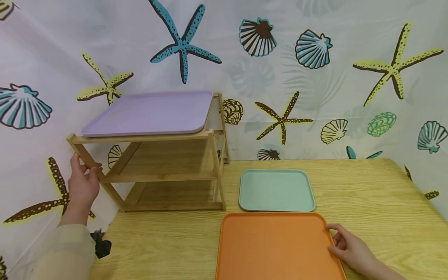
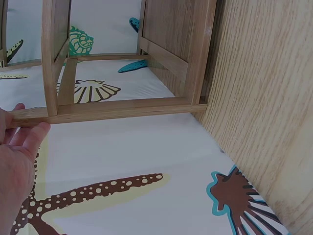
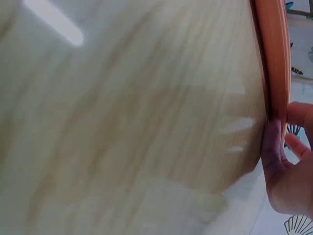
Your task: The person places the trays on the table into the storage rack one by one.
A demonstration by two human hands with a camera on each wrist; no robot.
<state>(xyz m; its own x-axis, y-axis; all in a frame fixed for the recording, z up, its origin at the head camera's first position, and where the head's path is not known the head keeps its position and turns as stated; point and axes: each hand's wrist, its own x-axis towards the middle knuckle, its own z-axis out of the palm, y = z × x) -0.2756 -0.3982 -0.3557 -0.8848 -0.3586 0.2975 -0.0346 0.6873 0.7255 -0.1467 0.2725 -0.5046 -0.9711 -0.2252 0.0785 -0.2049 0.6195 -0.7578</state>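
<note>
A three-tier wooden shelf rack (image 1: 161, 177) stands at the left of the table, and a lilac tray (image 1: 154, 112) lies on its top tier. My left hand (image 1: 83, 182) grips the rack's front left post; in the left wrist view the fingers (image 2: 36, 137) curl about that wooden bar. An orange tray (image 1: 276, 249) lies on the table in front of me. At its right edge my right hand (image 1: 353, 247) holds the rim between thumb and fingers, also seen in the right wrist view. Behind the orange tray lies a mint green tray (image 1: 276, 190).
The wood-grain table (image 1: 367, 194) extends to the right and back. A white cloth (image 1: 224, 77) printed with starfish and shells hangs behind and at both sides. The rack stands close to the left cloth. A small black object (image 1: 101, 245) is beside my left sleeve.
</note>
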